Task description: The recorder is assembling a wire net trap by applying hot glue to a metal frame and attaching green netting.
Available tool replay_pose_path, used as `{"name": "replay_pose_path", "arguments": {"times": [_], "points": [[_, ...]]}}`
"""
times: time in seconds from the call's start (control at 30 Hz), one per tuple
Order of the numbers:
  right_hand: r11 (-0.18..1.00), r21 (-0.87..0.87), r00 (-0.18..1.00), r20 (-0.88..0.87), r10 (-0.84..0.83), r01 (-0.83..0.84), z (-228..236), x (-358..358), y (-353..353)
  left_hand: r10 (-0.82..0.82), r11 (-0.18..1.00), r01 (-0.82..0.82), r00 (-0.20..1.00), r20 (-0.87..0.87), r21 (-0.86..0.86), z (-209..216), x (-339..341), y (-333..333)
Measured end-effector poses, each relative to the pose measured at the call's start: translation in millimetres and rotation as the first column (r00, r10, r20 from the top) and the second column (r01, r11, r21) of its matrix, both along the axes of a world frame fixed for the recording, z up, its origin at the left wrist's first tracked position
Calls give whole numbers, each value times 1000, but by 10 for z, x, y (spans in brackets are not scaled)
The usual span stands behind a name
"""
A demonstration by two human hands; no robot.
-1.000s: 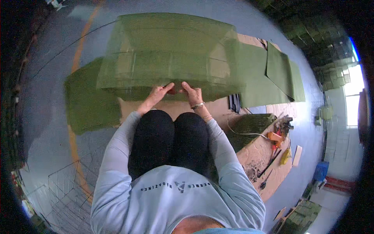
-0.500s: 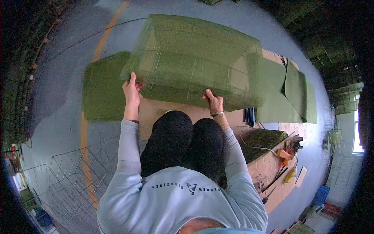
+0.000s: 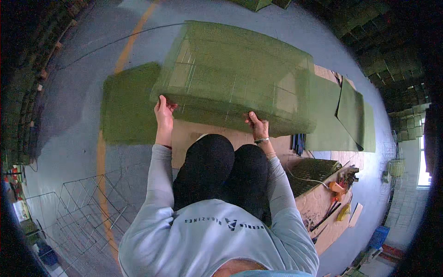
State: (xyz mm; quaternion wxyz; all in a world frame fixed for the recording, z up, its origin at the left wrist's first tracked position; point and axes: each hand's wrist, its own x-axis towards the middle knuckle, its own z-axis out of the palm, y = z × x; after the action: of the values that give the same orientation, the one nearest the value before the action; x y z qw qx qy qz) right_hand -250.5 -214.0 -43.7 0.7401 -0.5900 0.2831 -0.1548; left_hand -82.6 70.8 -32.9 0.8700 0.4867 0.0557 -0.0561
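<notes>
A large green mesh cover (image 3: 240,60), see-through and box-like, stretches in front of my knees, with thin wire rods showing through it. My left hand (image 3: 164,117) pinches its near left corner between thumb and fingers. Further right along the same near edge, my right hand (image 3: 259,129) grips the mesh, thumb on top. Both hands hold it above a brown cardboard sheet (image 3: 184,138). To the left a dark green mesh piece (image 3: 129,106) lies on the floor, partly behind the cover. Smooth green sheets (image 3: 325,117) lie to the right, one with a folded-over flap (image 3: 351,111).
Beside my right knee are a roll of dark mesh (image 3: 314,175), an orange tool with a white cord (image 3: 337,187) and several hand tools on cardboard. Bare wire frames (image 3: 92,207) stand at lower left. Stacked green pieces (image 3: 383,60) line the far right.
Both hands have come slightly toward me and to the right, bringing the near edge of the mesh cover along. Their grip looks the same. The whole view has shifted a little.
</notes>
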Motion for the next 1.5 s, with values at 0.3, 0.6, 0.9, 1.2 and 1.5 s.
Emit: {"name": "replay_pose_path", "arguments": {"times": [0.3, 0.6, 0.9, 1.2, 1.5], "points": [[998, 65, 1000, -16, -23, 24, 177, 3, 97, -3, 982, -4, 999, -36, -189, -27, 9, 118], [990, 122, 997, 8, -77, 76, -15, -83, -93, 85, 996, -84, 993, -80, 8, 2, 29, -43], [994, 106, 998, 61, 28, -34, 179, 32, 47, -86, 996, 86, 995, -56, -7, 14, 136, 259], [996, 84, 1000, 16, 13, -14, 117, 44, 47, -268, -85, -517, 835, 480, 852, 1230, -145, -15], [992, 128, 986, 165, -35, 14, 168, 50, 59, -937, 321, -550, -66, 343, 771, 940, -312, -1838]]}}
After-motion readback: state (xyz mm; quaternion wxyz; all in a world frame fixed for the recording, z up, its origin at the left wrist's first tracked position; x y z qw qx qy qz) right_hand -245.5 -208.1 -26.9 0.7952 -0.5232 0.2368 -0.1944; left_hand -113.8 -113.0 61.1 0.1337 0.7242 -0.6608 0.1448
